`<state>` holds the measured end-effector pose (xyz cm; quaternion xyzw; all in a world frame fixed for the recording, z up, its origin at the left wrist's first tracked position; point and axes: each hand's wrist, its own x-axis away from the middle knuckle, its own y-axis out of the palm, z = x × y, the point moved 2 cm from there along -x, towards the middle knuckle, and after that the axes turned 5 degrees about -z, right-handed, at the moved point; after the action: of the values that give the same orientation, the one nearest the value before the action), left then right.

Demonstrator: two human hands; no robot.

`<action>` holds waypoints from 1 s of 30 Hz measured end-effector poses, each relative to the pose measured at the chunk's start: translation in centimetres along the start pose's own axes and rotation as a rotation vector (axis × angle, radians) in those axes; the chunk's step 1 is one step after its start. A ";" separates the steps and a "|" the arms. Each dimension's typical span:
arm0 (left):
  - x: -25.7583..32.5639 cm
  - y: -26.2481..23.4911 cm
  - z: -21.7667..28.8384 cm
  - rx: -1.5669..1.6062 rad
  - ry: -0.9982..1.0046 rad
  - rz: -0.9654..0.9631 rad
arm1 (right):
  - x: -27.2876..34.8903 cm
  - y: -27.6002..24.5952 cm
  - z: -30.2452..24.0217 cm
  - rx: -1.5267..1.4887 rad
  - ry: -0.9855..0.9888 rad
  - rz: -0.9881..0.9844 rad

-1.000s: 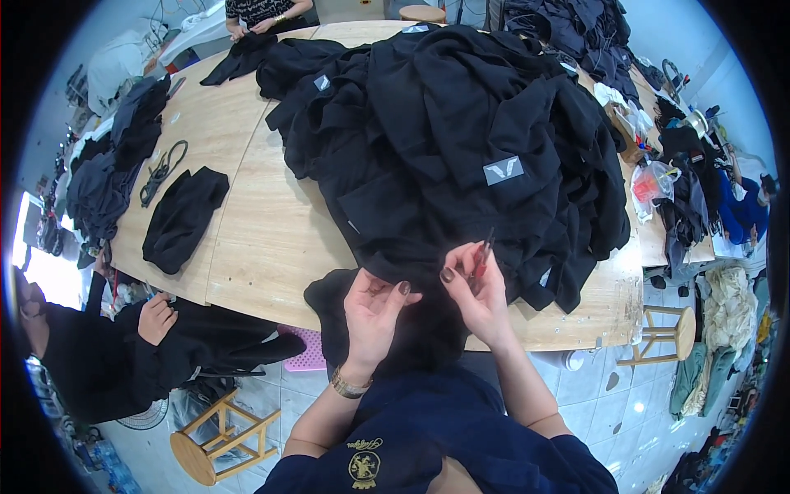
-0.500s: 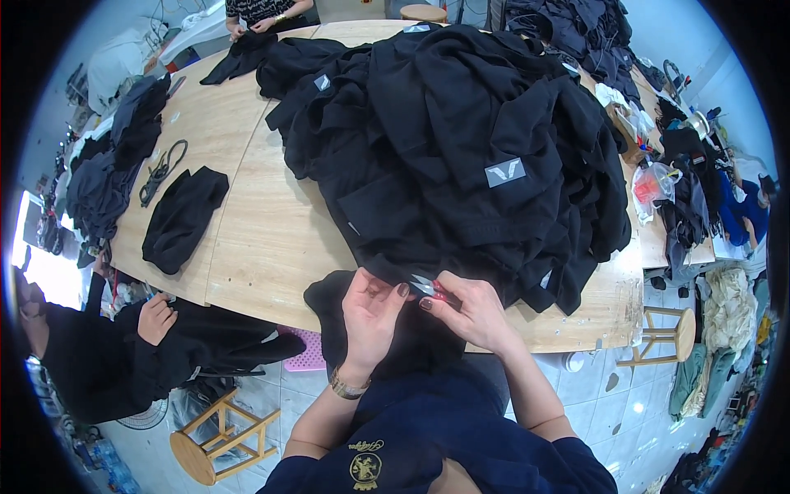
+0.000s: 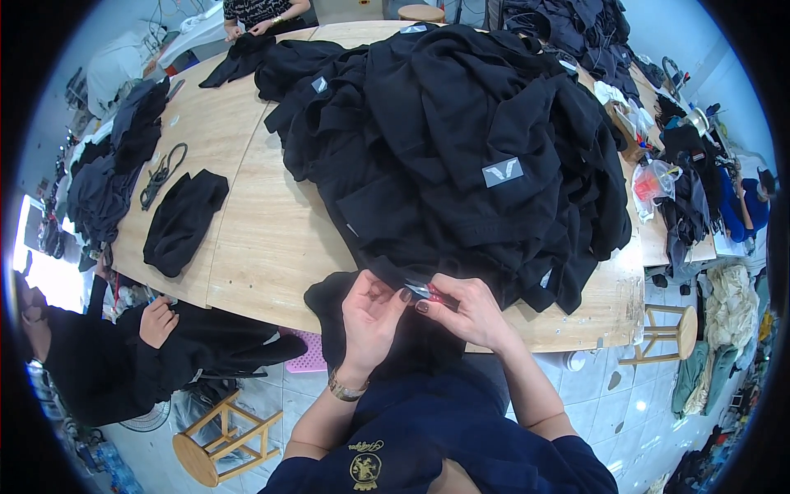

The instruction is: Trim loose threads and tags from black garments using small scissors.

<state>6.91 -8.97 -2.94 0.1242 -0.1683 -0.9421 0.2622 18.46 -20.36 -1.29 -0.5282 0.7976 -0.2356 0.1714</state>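
Note:
A large heap of black garments [image 3: 436, 140] covers the middle of the table, and several white-grey patches show on it. At its near edge, my left hand [image 3: 369, 317] has thumb and forefinger pinched together on the black cloth [image 3: 329, 298] that hangs over the table's front. Close beside those fingertips, my right hand [image 3: 471, 311] grips small thread snips [image 3: 421, 291] with red handles. Their pointed metal blades face left, toward my left thumb and forefinger. Any thread there is too fine to make out.
A folded black piece [image 3: 185, 222] and a dark cord [image 3: 163, 174] lie on the wooden table [image 3: 267, 214] at left. One co-worker's hand [image 3: 158, 321] is at lower left; another person [image 3: 263, 12] handles cloth at the far edge. Wooden stools [image 3: 197, 459] stand on the floor.
My right hand has shifted slightly left, bringing the snips' blades closer to my left fingertips. My left hand stays nearly in place.

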 end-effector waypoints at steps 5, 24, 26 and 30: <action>0.1 -0.3 -0.2 0.034 -0.017 -0.009 | 0.0 0.5 1.0 -0.138 0.017 -0.018; 0.1 -0.3 0.1 -0.009 -0.032 -0.014 | 0.0 -0.1 0.8 -0.009 -0.042 0.007; 0.2 -0.2 0.2 0.022 -0.069 0.009 | 0.1 -0.2 1.1 -0.130 -0.005 0.028; 0.2 -0.5 -0.2 0.386 -0.227 0.087 | 0.4 -0.3 1.3 -0.155 0.008 0.106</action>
<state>6.55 -8.75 -3.39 0.0578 -0.3790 -0.8882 0.2531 19.20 -21.11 -2.23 -0.4959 0.8410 -0.1661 0.1390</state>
